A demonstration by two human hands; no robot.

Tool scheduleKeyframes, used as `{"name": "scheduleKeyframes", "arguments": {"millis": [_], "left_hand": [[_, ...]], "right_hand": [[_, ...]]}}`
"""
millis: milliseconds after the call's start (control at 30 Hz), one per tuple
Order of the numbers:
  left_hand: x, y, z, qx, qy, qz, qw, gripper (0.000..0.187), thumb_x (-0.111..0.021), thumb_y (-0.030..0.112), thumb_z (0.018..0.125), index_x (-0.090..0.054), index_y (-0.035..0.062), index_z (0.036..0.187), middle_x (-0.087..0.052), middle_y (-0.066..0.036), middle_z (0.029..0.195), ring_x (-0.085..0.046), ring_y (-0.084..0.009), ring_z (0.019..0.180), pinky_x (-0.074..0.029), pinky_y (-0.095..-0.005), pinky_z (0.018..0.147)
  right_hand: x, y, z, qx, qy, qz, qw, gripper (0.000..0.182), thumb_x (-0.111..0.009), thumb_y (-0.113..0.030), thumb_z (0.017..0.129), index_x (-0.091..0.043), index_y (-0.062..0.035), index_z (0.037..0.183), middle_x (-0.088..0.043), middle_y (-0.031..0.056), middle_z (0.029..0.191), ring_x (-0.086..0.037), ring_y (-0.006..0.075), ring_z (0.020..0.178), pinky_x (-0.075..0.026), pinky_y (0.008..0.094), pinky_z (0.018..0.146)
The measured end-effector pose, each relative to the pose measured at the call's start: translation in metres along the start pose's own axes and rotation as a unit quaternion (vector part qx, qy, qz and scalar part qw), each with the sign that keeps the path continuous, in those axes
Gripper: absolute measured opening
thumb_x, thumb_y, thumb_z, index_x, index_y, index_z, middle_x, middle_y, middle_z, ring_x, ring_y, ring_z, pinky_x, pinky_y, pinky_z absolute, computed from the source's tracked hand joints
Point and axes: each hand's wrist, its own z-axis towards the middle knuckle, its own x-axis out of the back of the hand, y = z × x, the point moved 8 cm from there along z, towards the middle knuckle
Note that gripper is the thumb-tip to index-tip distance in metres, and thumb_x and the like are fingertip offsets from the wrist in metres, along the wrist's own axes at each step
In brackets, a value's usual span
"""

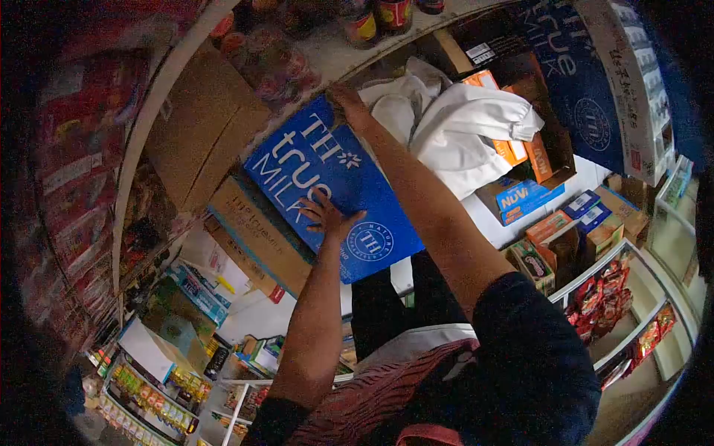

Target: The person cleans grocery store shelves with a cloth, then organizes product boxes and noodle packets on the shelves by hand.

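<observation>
A blue TH true MILK cardboard box (286,160) is tilted in front of me, its printed face towards the camera. My left hand (329,217) rests against that face with its fingers spread. At the box's far upper corner, my right hand (349,104) grips the edge; its fingertips are partly hidden in shadow. Just beneath and left of the blue box lies a brown TH true milk carton (256,234). White plastic bags (468,130) sit just right of my right forearm.
An open box with orange and blue NuVi packs (529,197) is at the right. Beyond it stands another TH true MILK box (576,74). Jars (361,26) line a shelf above. A large brown carton (204,123) is at left, and a rack with red packets (599,301) is at lower right.
</observation>
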Motion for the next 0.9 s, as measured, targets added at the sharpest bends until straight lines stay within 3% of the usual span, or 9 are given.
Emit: {"name": "scheduleKeyframes", "arguments": {"millis": [100,233,267,300,367,500,567,667,900], "left_hand": [[-0.006,-0.002,0.005,0.005,0.015,0.007,1.000,0.145,-0.079,0.057,0.037,0.021,0.0157,0.133,0.030,-0.026,0.132,0.025,-0.0447,0.122,-0.001,-0.0692,0.090],[0.003,0.005,-0.002,-0.001,0.003,-0.020,1.000,0.143,-0.080,0.054,0.039,0.021,0.0170,0.133,0.030,-0.026,0.132,0.025,-0.0442,0.122,0.000,-0.0701,0.089],[0.001,0.005,-0.001,-0.006,0.010,-0.019,1.000,0.142,-0.080,0.053,0.040,0.020,0.0169,0.133,0.030,-0.026,0.132,0.025,-0.0441,0.122,0.000,-0.0704,0.089],[0.000,0.004,-0.002,-0.009,0.015,-0.018,1.000,0.141,-0.080,0.052,0.041,0.020,0.0167,0.133,0.030,-0.026,0.132,0.026,-0.0439,0.122,0.000,-0.0708,0.088],[-0.002,0.003,-0.003,-0.011,0.016,-0.027,0.999,0.141,-0.081,0.052,0.040,0.020,0.0169,0.133,0.030,-0.026,0.132,0.025,-0.0441,0.122,0.000,-0.0709,0.088],[0.005,0.008,-0.006,-0.009,-0.007,-0.018,1.000,0.141,-0.080,0.054,0.040,0.019,0.0178,0.134,0.029,-0.026,0.132,0.024,-0.0447,0.122,0.001,-0.0708,0.088],[0.005,0.008,-0.006,0.003,-0.003,-0.015,1.000,0.141,-0.079,0.055,0.039,0.019,0.0191,0.134,0.028,-0.025,0.133,0.023,-0.0446,0.123,0.000,-0.0706,0.089],[0.001,0.000,-0.003,-0.005,0.009,-0.029,1.000,0.140,-0.078,0.057,0.039,0.018,0.0206,0.134,0.027,-0.023,0.134,0.022,-0.0452,0.123,-0.001,-0.0702,0.090],[-0.004,0.004,-0.004,-0.044,0.027,-0.076,0.996,0.137,-0.079,0.054,0.040,0.014,0.0202,0.135,0.029,-0.022,0.134,0.026,-0.0446,0.122,0.002,-0.0707,0.088]], "right_hand": [[0.014,-0.002,-0.057,-0.058,0.043,0.091,0.993,0.046,-0.037,-0.030,0.089,-0.035,-0.0064,0.129,-0.028,0.0174,0.135,-0.024,0.0289,0.126,-0.020,0.0326,0.103],[0.016,0.046,-0.194,-0.109,-0.024,-0.201,0.973,0.054,-0.040,-0.039,0.086,-0.032,-0.0095,0.131,-0.027,0.0203,0.135,-0.023,0.0304,0.127,-0.017,0.0341,0.104],[0.020,0.047,-0.217,-0.089,0.013,-0.166,0.982,0.057,-0.041,-0.041,0.085,-0.032,-0.0093,0.132,-0.029,0.0212,0.134,-0.023,0.0310,0.127,-0.017,0.0346,0.104],[0.020,0.033,-0.222,-0.088,0.008,-0.169,0.982,0.057,-0.041,-0.041,0.085,-0.032,-0.0093,0.132,-0.029,0.0212,0.134,-0.023,0.0310,0.127,-0.017,0.0346,0.104],[0.026,0.029,-0.233,-0.229,0.068,0.128,0.963,0.064,-0.043,-0.045,0.083,-0.030,-0.0061,0.132,-0.031,0.0236,0.132,-0.025,0.0326,0.126,-0.018,0.0348,0.104],[0.016,0.011,-0.130,-0.238,0.027,-0.021,0.971,0.073,-0.051,-0.047,0.080,-0.027,0.0010,0.130,-0.030,0.0219,0.133,-0.028,0.0321,0.124,-0.021,0.0374,0.102],[0.010,-0.008,-0.056,-0.084,0.074,-0.019,0.993,0.067,-0.050,-0.043,0.081,-0.029,-0.0040,0.131,-0.034,0.0210,0.130,-0.032,0.0353,0.121,-0.025,0.0389,0.101],[-0.002,-0.018,-0.006,-0.086,0.014,-0.059,0.994,0.074,-0.047,-0.053,0.080,-0.030,0.0008,0.129,-0.035,0.0191,0.131,-0.035,0.0310,0.120,-0.030,0.0350,0.098],[0.023,-0.003,-0.177,-0.169,-0.038,-0.144,0.974,0.043,-0.040,-0.036,0.089,-0.041,-0.0026,0.116,-0.047,0.0289,0.107,-0.048,0.0427,0.096,-0.040,0.0449,0.077]]}}
